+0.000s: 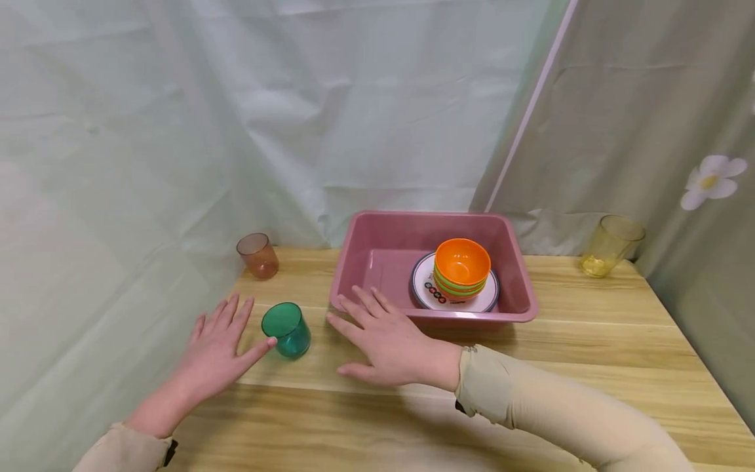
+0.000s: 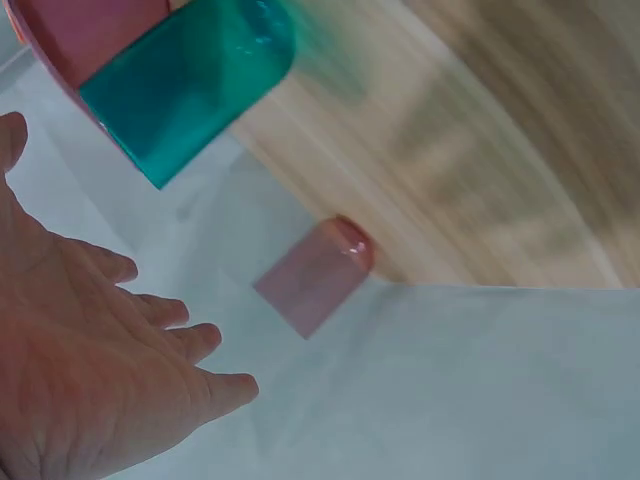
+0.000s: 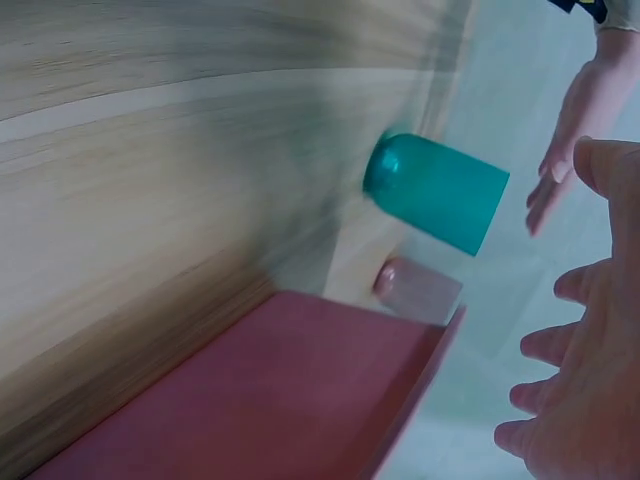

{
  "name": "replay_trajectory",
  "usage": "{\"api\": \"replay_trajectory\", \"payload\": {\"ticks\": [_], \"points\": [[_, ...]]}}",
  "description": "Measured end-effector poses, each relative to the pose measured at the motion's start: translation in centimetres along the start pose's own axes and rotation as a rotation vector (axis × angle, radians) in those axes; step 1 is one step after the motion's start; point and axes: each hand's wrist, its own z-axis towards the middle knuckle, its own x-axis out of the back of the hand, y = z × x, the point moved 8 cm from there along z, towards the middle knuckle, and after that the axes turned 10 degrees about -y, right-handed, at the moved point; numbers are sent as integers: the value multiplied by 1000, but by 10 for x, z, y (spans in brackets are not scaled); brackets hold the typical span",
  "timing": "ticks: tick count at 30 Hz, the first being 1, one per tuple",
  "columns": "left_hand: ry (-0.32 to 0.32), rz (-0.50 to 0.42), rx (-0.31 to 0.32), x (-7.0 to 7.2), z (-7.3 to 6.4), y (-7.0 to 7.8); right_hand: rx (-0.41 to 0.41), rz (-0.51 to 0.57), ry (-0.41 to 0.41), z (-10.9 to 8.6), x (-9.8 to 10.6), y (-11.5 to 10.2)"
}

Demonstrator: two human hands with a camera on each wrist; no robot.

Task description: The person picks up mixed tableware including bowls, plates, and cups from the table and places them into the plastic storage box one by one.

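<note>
My left hand point(image 1: 215, 354) is spread flat over the table's left side, its thumb tip overlapping the rim of a green glass point(image 1: 286, 331) in the head view. The left wrist view shows that hand point(image 2: 110, 350) with nothing in it, the green glass point(image 2: 195, 85) beyond. To the glass's right my right hand point(image 1: 386, 341) has its fingers stretched out, their tips overlapping the near rim of a pink basin point(image 1: 377, 275). Inside the basin, a stack of orange and green bowls point(image 1: 463, 265) sits on white plates point(image 1: 421, 278). Upright, the green glass point(image 3: 435, 190) stands between both hands.
A reddish-brown glass point(image 1: 258, 257) stands at the table's back left, near the curtain. At the back right is a yellow glass point(image 1: 607, 246). Pale curtains point(image 1: 366, 111) hang behind and beside the wooden table point(image 1: 590, 347).
</note>
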Motion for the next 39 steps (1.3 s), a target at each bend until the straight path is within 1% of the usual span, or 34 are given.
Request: {"api": "replay_trajectory", "payload": {"ticks": [6, 8, 11, 13, 16, 20, 24, 28, 31, 32, 35, 39], "points": [[-31, 15, 11, -6, 0, -9, 12, -15, 7, 17, 4, -11], [-37, 26, 9, -9, 1, -10, 14, -25, 4, 21, 5, -15], [-50, 13, 0, -17, 4, -13, 11, -30, -10, 26, 4, -17], [-65, -30, -10, -23, 7, -14, 5, -25, -20, 28, 3, -16], [-82, -144, -20, -31, 12, -13, -6, -5, -28, 27, -1, -13], [-86, -315, -42, -38, 20, -10, -21, 24, -32, 23, -6, -6], [-119, -466, -2, -53, 27, -16, -25, 35, -32, 18, -10, -3], [-162, -587, 88, -72, 32, -26, -21, 51, -35, 17, -13, -2], [-174, -630, 111, -81, 35, -27, -16, 55, -31, 17, -14, -2], [-174, -635, 108, -82, 36, -27, -15, 57, -28, 16, -14, -2], [-159, -641, 99, -84, 38, -25, -16, 52, -26, 16, -15, -2], [-145, -658, 104, -87, 39, -25, -19, 53, -29, 15, -16, -2]]}}
